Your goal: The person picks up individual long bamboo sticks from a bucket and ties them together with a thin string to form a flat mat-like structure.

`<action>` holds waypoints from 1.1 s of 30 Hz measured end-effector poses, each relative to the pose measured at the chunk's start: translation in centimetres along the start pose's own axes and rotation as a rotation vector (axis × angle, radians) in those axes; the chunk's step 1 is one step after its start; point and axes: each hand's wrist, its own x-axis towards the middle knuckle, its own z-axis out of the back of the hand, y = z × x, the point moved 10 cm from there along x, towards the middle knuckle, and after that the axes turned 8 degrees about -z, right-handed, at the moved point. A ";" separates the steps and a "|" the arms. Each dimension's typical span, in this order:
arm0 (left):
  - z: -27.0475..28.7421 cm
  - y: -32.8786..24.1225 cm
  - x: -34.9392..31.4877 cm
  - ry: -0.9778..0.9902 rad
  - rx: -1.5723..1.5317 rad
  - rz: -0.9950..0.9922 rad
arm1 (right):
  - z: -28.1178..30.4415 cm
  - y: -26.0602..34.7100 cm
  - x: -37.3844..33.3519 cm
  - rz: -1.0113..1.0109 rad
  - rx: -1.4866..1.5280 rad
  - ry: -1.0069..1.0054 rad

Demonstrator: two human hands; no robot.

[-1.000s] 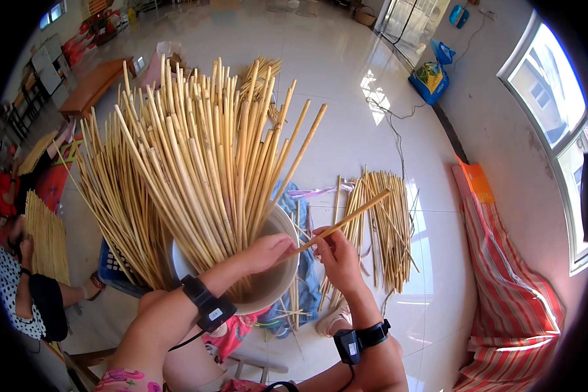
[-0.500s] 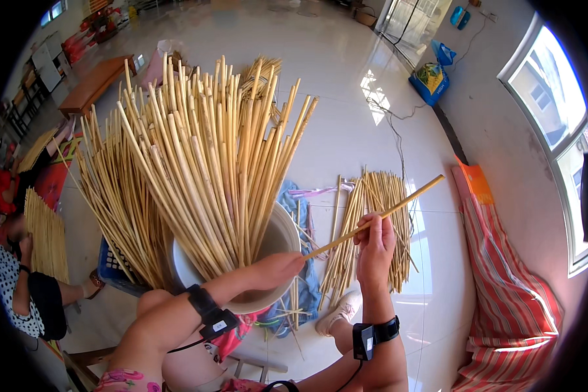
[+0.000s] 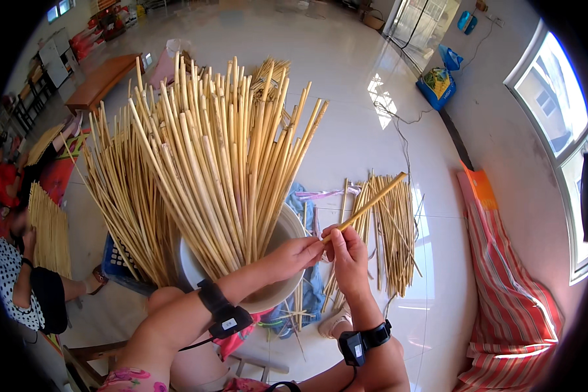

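A dry yellowish reed stalk (image 3: pixel 377 198) slants up and to the right from my hands, its far end free. My right hand (image 3: pixel 348 256) pinches it near its lower end. Close beside, my left hand (image 3: pixel 298 252) is closed with its fingertips at that lower end, which the fingers mostly hide. Left of my hands, a white bucket (image 3: pixel 296 224) holds a thick upright bundle of stalks (image 3: pixel 225 170). Beyond my right hand, a loose pile of stalks (image 3: pixel 394 238) lies on the floor.
A blue crate (image 3: pixel 114 264) with more stalks stands left of the bucket. Blue cloth (image 3: pixel 315 287) and cut stalk pieces lie beside it. Striped red fabric (image 3: pixel 509 287) lines the right wall. At far left, a person (image 3: pixel 23 287) sits with a stalk mat (image 3: pixel 49 228).
My right hand has slid down the stalk toward my left hand, so the two now meet at its lower end. The stalk tilts more steeply. The whole view has shifted slightly.
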 end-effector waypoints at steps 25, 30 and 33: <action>11.2 18.7 -4.4 0.197 1.201 0.583 | 0.5 3.2 -1.2 0.297 -0.523 -0.051; 10.5 17.3 -4.2 0.092 0.889 0.519 | -3.1 -0.4 -1.3 0.313 -0.868 0.230; 8.7 12.5 -3.2 0.075 0.793 0.204 | -2.0 -0.4 -0.9 0.160 -0.653 0.154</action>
